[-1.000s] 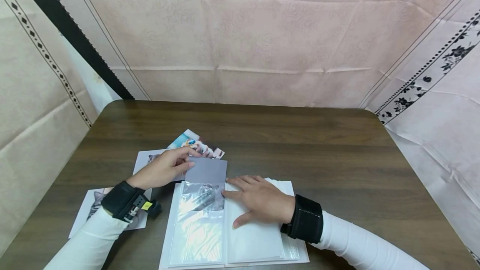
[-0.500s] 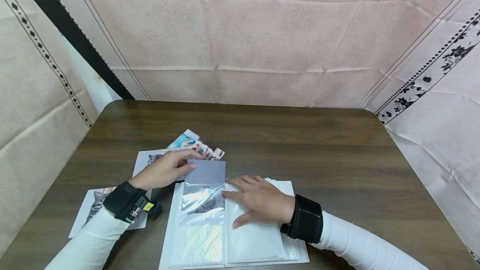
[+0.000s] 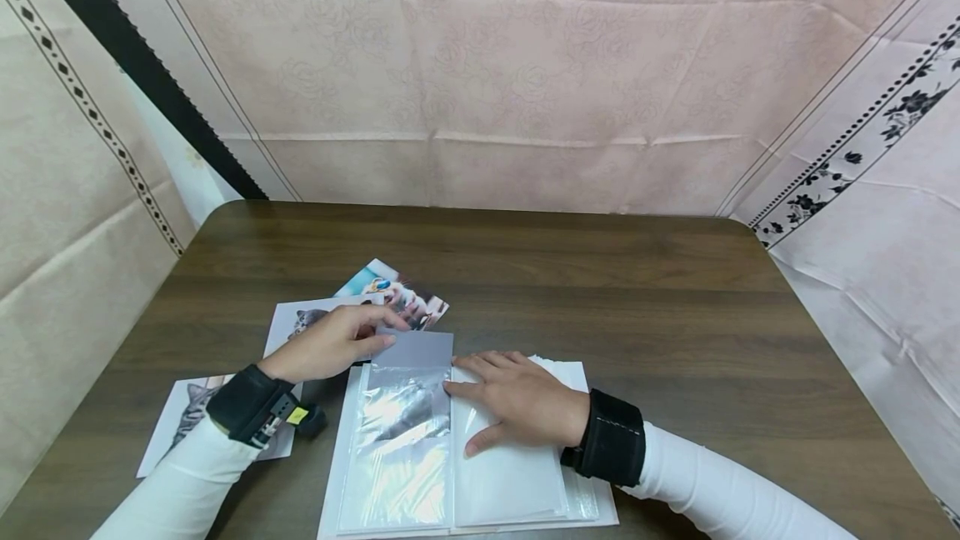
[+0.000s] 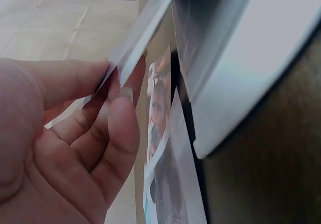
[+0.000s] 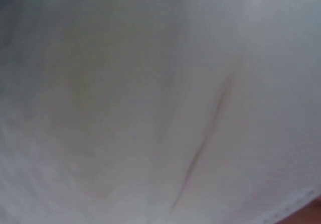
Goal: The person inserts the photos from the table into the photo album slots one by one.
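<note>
An open photo album [image 3: 397, 473] with clear plastic sleeves lies on the table. A photo [image 3: 420, 350] stands partly inside the left page's sleeve, its greyish upper part sticking out past the top edge. My left hand [image 3: 330, 344] pinches that photo by its upper left corner between thumb and fingers; the left wrist view shows the photo [image 4: 143, 33] tilted up in the grip. My right hand [image 3: 517, 402] rests spread on the album's right page [image 3: 510, 482], fingertips near the centre fold. The right wrist view is a pale blur.
Beyond the album lie a colourful photo [image 3: 427, 307] and a cat photo [image 3: 288, 319], overlapping. Another cat photo [image 3: 168, 427] lies at the left, partly under my left forearm. The brown table [image 3: 637, 298] extends to the right and back.
The photo has slid down deeper into the sleeve, so less of it sticks out. My left hand has moved slightly down with it. My right hand has stayed still.
</note>
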Demonstrator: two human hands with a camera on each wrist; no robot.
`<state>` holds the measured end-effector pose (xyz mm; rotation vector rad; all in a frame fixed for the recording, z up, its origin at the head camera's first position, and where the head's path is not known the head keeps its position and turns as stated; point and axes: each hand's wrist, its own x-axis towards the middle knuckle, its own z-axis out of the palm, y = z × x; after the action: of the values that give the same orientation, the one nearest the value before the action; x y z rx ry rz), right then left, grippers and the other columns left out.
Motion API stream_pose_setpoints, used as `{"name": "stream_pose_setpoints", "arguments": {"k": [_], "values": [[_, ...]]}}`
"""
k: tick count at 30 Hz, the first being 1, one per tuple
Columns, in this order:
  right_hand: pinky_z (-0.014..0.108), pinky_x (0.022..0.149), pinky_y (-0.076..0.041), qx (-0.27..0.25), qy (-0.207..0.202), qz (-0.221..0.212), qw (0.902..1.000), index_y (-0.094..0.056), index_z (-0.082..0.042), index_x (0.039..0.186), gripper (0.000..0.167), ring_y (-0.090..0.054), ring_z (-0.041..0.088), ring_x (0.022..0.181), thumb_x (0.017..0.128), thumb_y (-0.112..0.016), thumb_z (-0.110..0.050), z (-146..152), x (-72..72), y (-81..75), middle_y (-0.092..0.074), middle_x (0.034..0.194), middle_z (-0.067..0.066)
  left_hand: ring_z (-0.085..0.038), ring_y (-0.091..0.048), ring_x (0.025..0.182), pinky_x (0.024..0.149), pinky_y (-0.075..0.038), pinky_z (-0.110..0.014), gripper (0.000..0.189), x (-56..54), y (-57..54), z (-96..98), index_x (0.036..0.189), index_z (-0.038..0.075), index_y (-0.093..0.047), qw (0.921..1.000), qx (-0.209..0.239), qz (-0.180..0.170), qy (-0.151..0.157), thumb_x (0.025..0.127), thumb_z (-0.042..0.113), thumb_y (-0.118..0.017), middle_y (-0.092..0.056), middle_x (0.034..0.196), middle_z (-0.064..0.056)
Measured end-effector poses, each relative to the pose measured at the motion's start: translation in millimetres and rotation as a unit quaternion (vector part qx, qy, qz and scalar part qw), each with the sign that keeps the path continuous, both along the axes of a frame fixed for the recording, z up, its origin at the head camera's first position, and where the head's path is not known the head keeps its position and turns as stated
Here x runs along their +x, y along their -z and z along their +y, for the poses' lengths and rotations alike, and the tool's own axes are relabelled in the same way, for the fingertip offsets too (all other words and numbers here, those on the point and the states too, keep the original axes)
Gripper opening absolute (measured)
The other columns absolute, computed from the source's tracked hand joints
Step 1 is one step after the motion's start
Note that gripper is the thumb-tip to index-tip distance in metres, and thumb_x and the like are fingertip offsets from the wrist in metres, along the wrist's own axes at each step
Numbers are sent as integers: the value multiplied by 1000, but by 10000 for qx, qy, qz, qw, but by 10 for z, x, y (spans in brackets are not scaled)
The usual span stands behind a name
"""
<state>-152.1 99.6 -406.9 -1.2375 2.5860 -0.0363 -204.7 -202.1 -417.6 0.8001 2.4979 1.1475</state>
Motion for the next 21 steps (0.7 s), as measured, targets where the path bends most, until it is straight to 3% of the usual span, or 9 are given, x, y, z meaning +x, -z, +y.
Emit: {"name": "stream_pose_setpoints", "arguments": {"k": [5, 17, 21], "values": [[50, 117, -37, 24, 11, 8, 10000, -46, -28, 153, 77, -38, 25, 149, 88, -64, -65, -2, 5, -2, -37, 163, 3, -9, -51, 70, 60, -45, -23, 19, 3, -8, 3, 119, 16, -69, 9999, -107, 42, 40, 101, 14, -62, -61, 88, 2], [53, 117, -37, 51, 129, -103, 9999, -46, -27, 152, 77, -39, 29, 149, 88, -65, -64, -14, 18, -27, -34, 164, 9, -13, -58, 87, 73, -50, -24, 15, -9, -7, 2, 111, 16, -73, 9996, -207, -14, 205, 100, 14, -64, -71, 103, 1], [53, 117, -37, 61, 129, -91, 9999, -46, -28, 152, 77, -39, 28, 149, 88, -65, -64, -14, 16, -28, -33, 165, 9, -13, -58, 86, 71, -49, -23, 14, -6, -11, 10, 111, 16, -74, 9995, -170, -51, 258, 99, 16, -66, -72, 103, 1]]}}
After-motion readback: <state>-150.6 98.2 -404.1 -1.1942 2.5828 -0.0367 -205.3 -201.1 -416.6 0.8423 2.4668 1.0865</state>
